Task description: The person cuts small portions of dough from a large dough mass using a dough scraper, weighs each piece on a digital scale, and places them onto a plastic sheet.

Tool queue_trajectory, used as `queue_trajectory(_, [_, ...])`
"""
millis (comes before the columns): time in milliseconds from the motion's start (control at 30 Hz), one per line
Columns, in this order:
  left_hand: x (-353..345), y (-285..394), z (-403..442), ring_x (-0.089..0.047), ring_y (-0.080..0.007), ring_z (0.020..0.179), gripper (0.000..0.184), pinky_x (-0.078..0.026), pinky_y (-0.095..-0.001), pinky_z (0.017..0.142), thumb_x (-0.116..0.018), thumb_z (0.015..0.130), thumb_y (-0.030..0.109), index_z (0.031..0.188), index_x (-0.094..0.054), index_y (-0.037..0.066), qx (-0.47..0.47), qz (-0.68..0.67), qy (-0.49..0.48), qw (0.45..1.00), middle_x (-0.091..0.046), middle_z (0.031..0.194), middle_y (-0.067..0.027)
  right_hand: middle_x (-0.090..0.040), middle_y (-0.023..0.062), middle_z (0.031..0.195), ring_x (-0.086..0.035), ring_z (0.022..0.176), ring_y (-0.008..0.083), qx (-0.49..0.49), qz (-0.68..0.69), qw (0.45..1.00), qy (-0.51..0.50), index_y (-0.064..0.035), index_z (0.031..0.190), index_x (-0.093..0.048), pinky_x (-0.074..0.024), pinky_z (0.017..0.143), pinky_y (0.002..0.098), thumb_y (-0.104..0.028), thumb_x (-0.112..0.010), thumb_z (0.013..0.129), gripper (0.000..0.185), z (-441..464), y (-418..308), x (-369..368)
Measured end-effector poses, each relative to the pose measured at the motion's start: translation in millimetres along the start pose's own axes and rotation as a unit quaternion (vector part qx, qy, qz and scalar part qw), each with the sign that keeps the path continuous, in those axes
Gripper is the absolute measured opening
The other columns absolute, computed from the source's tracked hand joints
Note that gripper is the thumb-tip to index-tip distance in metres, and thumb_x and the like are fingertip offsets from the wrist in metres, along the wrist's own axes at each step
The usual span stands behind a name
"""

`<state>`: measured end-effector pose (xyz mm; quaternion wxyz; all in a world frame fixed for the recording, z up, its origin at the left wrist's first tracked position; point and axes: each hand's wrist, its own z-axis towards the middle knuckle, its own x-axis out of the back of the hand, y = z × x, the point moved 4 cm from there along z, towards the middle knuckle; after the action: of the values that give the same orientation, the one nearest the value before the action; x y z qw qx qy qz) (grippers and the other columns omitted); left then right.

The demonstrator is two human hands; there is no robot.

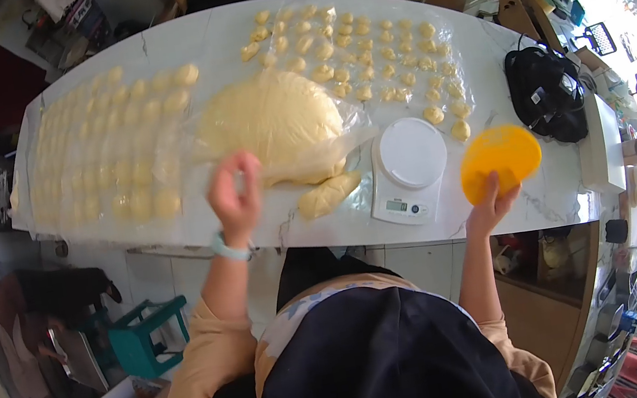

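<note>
My right hand (492, 202) holds a round yellow scraper (501, 159) by its lower edge, above the table to the right of a white kitchen scale (411, 153). My left hand (235, 189) is raised, blurred, just below a large mound of dough (271, 123) under clear plastic; its fingers look bent, and whether they hold anything is unclear. A smaller dough strip (329, 195) lies between the mound and the scale. Nothing rests on the scale's round plate.
Plastic-covered dough pieces (111, 148) fill the table's left side; small dough balls (365, 46) lie at the back. A black bag (545, 92) sits at the right end. A green stool (151, 338) stands below left, near a person (18, 330).
</note>
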<state>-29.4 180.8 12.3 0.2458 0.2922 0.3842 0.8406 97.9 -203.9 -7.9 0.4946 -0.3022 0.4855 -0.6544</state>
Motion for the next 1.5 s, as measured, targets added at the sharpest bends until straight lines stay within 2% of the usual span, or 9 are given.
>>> queue_trajectory(100, [-29,24,-71,-0.064,-0.024,0.085,0.024,-0.051,-0.0319,0.076,-0.072,0.08,0.013,0.099,-0.064,0.0,0.045,0.025,-0.103,0.993,-0.065,0.092,-0.0134,-0.06,0.0123,0.098,-0.062,0.086,0.0202,-0.039,-0.049,0.938,-0.34,-0.0023,0.124,-0.039,-0.0504,0.072,0.0332,-0.014,-0.055,0.092,0.038,-28,-43,-72])
queue_trajectory(200, [-44,12,-95,-0.062,-0.0299,0.093,0.031,-0.05,-0.0362,0.082,-0.075,0.074,0.012,0.1,-0.063,0.0,0.027,0.093,-0.087,0.991,-0.064,0.102,-0.015,-0.062,0.0205,0.073,-0.064,0.072,0.0371,-0.011,-0.199,0.77,-0.606,0.0008,0.118,-0.04,-0.0504,0.066,0.0418,-0.016,-0.057,0.088,0.038,-70,-72,-139])
queue_trajectory(500, [-26,1,-106,-0.062,-0.0292,0.086,0.031,-0.051,-0.0338,0.076,-0.073,0.067,0.002,0.096,-0.061,0.002,0.081,0.064,-0.139,0.985,-0.063,0.097,-0.0127,-0.06,0.0213,0.068,-0.062,0.072,0.0388,0.108,-0.33,0.608,-0.714,0.001,0.107,-0.04,-0.0485,0.059,0.0461,-0.016,-0.057,0.082,0.035,-142,-54,-203])
queue_trajectory(633, [-27,7,-102,-0.061,-0.0217,0.072,0.024,-0.05,-0.0297,0.067,-0.072,0.071,0.001,0.092,-0.058,0.002,0.084,0.07,-0.209,0.972,-0.059,0.086,-0.0078,-0.062,0.0227,0.077,-0.063,0.067,0.0395,0.229,-0.166,0.771,-0.57,0.0016,0.111,-0.042,-0.0516,0.057,0.0446,-0.015,-0.057,0.084,0.035,-165,-14,-145])
queue_trajectory(733, [-41,14,-115,-0.059,-0.0133,0.067,0.014,-0.047,-0.0264,0.063,-0.069,0.08,0.006,0.086,-0.057,0.004,0.333,-0.209,-0.222,0.892,-0.055,0.08,-0.0021,-0.063,0.0234,0.087,-0.063,0.073,0.0404,0.052,-0.215,0.796,-0.564,0.0019,0.114,-0.042,-0.0521,0.06,0.0455,-0.016,-0.057,0.087,0.035,-153,-3,-108])
queue_trajectory(867, [-76,14,-93,-0.057,-0.0096,0.068,0.021,-0.046,-0.0237,0.064,-0.063,0.088,0.011,0.105,-0.059,0.001,0.427,-0.27,-0.221,0.834,-0.057,0.095,-0.0029,-0.063,0.0194,0.095,-0.064,0.079,0.0277,0.07,-0.078,0.94,-0.324,0.0023,0.113,-0.045,-0.0501,0.068,0.0345,-0.008,-0.058,0.09,0.029,-98,-28,-66])
queue_trajectory(1100, [-185,47,-34,-0.056,-0.0283,0.1,0.068,-0.046,-0.0347,0.086,-0.081,0.067,0.027,0.12,-0.053,-0.004,-0.006,-0.075,-0.269,0.96,-0.049,0.115,-0.0197,-0.057,0.0146,0.103,-0.058,0.091,0.0202,0.06,-0.102,0.986,-0.12,0.0013,0.114,-0.04,-0.0473,0.078,0.0312,-0.018,-0.057,0.093,0.034,-40,-53,-7])
queue_trajectory(1200, [-175,59,-35,-0.054,-0.0352,0.098,0.066,-0.045,-0.039,0.088,-0.082,0.066,0.026,0.119,-0.055,-0.002,-0.087,0.07,-0.149,0.982,-0.05,0.114,-0.0198,-0.054,0.0111,0.105,-0.053,0.095,0.0165,0.05,-0.106,0.988,-0.104,-0.001,0.115,-0.04,-0.0436,0.082,0.0286,-0.023,-0.057,0.093,0.035,-34,-52,9])
queue_trajectory(1500, [-57,37,-100,-0.055,-0.033,0.092,0.043,-0.043,-0.0409,0.082,-0.078,0.072,0.025,0.102,-0.059,0.0,-0.011,0.27,-0.014,0.963,-0.059,0.1,-0.014,-0.055,0.0076,0.106,-0.055,0.094,0.0136,-0.008,-0.032,0.966,-0.258,-0.0036,0.116,-0.041,-0.0475,0.079,0.0267,-0.012,-0.056,0.093,0.028,-61,-29,-27])
